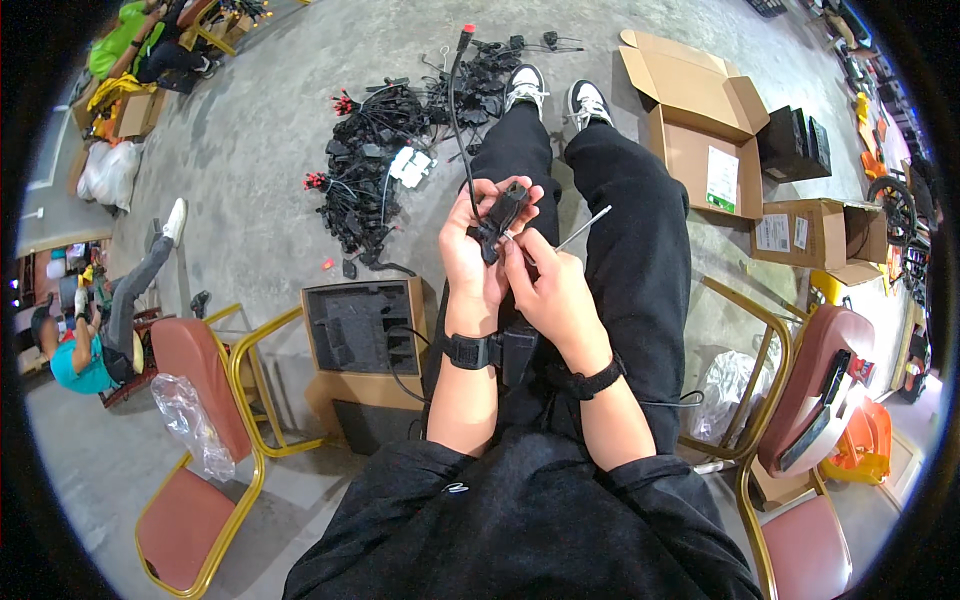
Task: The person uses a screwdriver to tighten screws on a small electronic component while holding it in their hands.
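Note:
My left hand (468,245) is closed around a small black plastic device (507,208), held over my lap. A black cable (455,110) runs up from it in a curve and ends in a red connector (466,36). Close beside it, my right hand (552,290) has thumb and fingers pinched together, their tips against the device's lower right side. A thin metal rod (586,228) sticks out of the right hand, up and to the right. Its other end is hidden by the fingers, so its exact kind is unclear.
A heap of black cabled parts (375,140) and white pieces (409,166) lies on the floor, left of my legs. Around me stand an open cardboard box (690,110), a foam-lined box (360,325), a left chair (190,520) and a right chair (810,545). Other people work at left.

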A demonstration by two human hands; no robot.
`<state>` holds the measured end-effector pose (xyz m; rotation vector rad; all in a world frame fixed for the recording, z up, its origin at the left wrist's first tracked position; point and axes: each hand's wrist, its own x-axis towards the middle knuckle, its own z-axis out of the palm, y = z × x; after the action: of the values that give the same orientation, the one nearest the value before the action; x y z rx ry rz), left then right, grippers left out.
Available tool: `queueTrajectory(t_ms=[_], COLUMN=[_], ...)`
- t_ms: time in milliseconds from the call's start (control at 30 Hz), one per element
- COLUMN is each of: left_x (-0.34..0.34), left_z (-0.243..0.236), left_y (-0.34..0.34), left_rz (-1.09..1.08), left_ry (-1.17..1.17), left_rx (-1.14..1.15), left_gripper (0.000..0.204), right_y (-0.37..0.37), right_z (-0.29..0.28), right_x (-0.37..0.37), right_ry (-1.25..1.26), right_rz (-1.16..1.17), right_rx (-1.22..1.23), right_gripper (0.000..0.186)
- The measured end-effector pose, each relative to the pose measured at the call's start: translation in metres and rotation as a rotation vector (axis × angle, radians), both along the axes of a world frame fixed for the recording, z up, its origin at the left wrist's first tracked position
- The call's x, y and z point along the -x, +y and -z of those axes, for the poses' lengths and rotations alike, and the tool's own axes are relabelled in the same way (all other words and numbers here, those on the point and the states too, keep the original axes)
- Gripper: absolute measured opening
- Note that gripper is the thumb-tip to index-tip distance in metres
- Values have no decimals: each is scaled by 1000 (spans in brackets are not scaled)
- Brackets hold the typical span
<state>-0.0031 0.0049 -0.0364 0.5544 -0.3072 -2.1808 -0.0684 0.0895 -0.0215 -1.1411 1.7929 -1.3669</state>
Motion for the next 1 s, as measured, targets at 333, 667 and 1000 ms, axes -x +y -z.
queueTrajectory(t_ms=[333, 667, 1000], left_x=[-2, 0, 0], left_z=[5, 4, 5], left_y=[-1, -1, -1], left_rz=[-8, -15, -6], left_ry=[84, -15, 72], left_rx=[-55, 78, -9], left_gripper=[24, 23, 23], right_y=[1, 0, 1], right_z=[5, 2, 8], right_x=[2, -1, 4], right_ry=[-614, -112, -681], right_rz=[-5, 8, -47], right_rx=[-136, 17, -114], right_gripper=[22, 13, 21])
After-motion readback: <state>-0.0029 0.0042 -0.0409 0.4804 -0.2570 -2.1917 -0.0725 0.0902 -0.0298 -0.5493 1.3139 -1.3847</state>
